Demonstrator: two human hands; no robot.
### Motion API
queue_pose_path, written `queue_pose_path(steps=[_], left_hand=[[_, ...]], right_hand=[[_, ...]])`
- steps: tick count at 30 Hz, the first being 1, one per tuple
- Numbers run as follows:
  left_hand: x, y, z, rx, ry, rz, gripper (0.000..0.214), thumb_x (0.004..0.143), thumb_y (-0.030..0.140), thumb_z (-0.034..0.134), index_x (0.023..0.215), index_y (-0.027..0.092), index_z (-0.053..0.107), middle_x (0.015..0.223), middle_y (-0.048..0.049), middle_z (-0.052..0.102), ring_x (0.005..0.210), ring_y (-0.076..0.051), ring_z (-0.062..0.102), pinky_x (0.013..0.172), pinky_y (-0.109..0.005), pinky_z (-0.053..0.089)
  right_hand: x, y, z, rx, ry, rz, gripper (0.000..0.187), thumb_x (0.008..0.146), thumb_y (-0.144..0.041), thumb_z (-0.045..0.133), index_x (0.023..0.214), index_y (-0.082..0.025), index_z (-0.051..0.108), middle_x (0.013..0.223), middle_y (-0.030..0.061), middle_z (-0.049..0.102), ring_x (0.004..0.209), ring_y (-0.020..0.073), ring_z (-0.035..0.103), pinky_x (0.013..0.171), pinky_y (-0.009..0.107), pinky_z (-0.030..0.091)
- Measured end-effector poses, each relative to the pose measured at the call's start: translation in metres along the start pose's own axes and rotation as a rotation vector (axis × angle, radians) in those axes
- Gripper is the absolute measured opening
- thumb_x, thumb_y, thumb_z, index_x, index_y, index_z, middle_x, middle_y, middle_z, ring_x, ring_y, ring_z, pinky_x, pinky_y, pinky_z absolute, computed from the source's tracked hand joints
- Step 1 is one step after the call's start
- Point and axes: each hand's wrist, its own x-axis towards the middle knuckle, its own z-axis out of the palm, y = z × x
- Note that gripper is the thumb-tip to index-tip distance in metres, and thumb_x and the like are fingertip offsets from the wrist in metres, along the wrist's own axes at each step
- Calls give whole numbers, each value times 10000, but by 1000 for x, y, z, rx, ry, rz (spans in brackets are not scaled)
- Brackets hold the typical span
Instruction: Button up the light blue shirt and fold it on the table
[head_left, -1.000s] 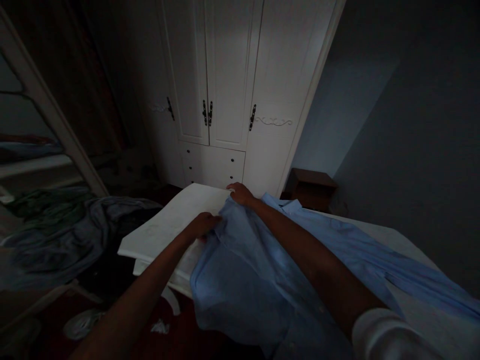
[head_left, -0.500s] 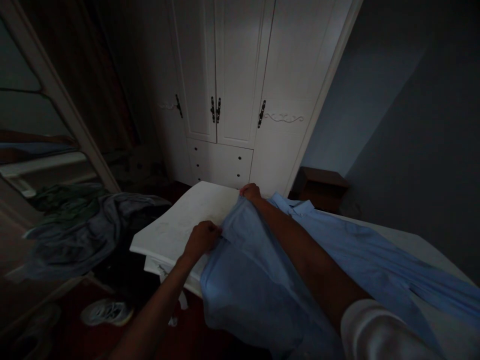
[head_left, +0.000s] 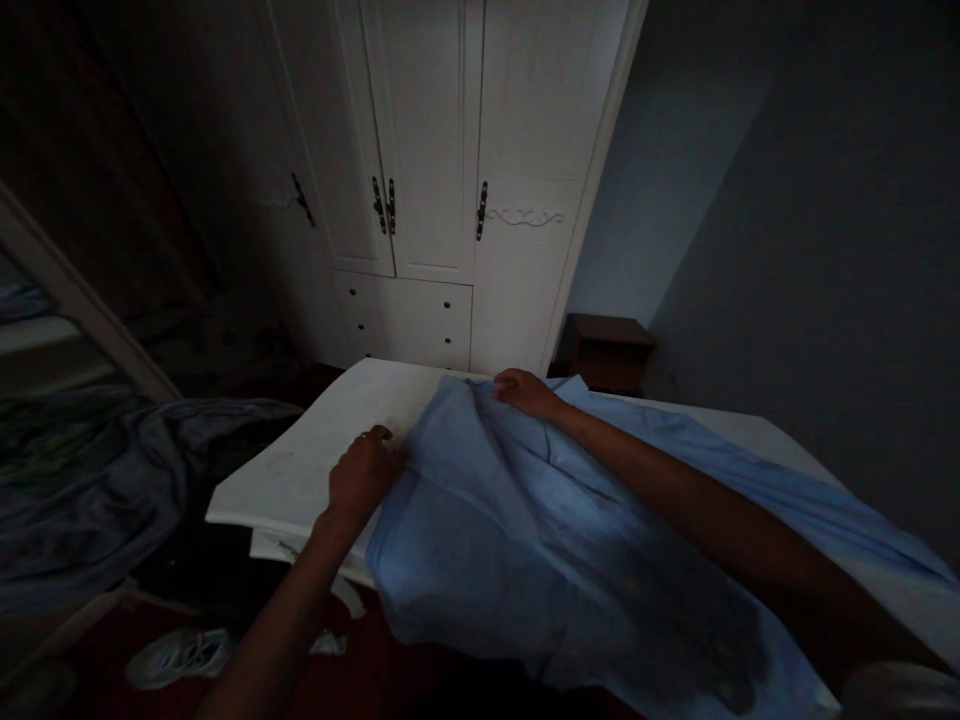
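A light blue shirt (head_left: pixel 525 520) lies spread over a white table (head_left: pixel 315 460), hanging off its near edge. My left hand (head_left: pixel 361 478) is closed on the shirt's left edge, low on the table. My right hand (head_left: pixel 523 391) reaches across the cloth and pinches the shirt's far edge near the table's back. The room is dim and finger details are faint.
A white wardrobe (head_left: pixel 435 180) with drawers stands behind the table. A brown bedside cabinet (head_left: pixel 606 348) sits at its right. A heap of dark blue-grey cloth (head_left: pixel 97 480) lies at left, and a white shoe (head_left: pixel 176 655) rests on the red floor.
Both hands have shifted with the shirt's edge; the cloth is bunched more toward the table's middle. The camera view swung a little to the right.
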Motion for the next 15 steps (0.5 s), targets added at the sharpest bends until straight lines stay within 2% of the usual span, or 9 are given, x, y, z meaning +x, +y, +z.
queue_pose_path(steps=[2, 5, 7, 9, 12, 15], left_hand=[[3, 4, -1, 20, 52, 129, 440, 844, 272, 503, 1259, 132, 554, 1211, -165, 633, 1060, -292, 649, 834, -377, 527], [8, 19, -1, 19, 112, 337, 399, 811, 172, 482, 1190, 126, 598, 1246, -153, 616, 1119, -273, 620, 960, -372, 491], [12, 33, 1, 20, 101, 468, 327, 841, 192, 462, 1120, 139, 625, 1256, -143, 623, 1141, -272, 609, 1006, -380, 466], [16, 44, 5, 37, 65, 578, 326, 903, 271, 430, 1135, 140, 616, 1305, -149, 604, 1185, -277, 589, 1036, -393, 445], [24, 52, 15, 95, 0, 592, 464, 957, 396, 365, 1258, 93, 547, 1409, -202, 521, 1289, -302, 518, 1070, -415, 415], [29, 45, 27, 171, -71, 514, 604, 966, 476, 320, 1342, 28, 468, 1458, -264, 447, 1374, -324, 430, 1097, -420, 388]], right_hand=[[-44, 21, -23, 17, -42, -19, 323, 816, -243, 688, 1126, -155, 667, 981, 63, 717, 878, 189, 675, 828, 305, 509], [-120, 51, -53, 44, -91, -12, 409, 804, -366, 707, 1171, -197, 653, 1014, 74, 702, 888, 211, 675, 820, 342, 525], [-167, 65, -67, 12, -125, 8, 536, 762, -464, 733, 1232, -228, 630, 1097, 96, 686, 987, 246, 662, 854, 371, 527], [-204, 74, -73, -39, -145, 24, 633, 713, -502, 763, 1277, -255, 612, 1191, 115, 663, 1072, 277, 640, 916, 404, 512], [-230, 81, -74, -79, -136, 21, 550, 724, -435, 750, 1242, -286, 641, 1272, 110, 641, 1150, 302, 607, 1008, 445, 457], [-229, 85, -79, 64, -101, 75, 320, 770, -371, 678, 1067, -259, 712, 1060, 87, 719, 982, 272, 665, 920, 428, 494]])
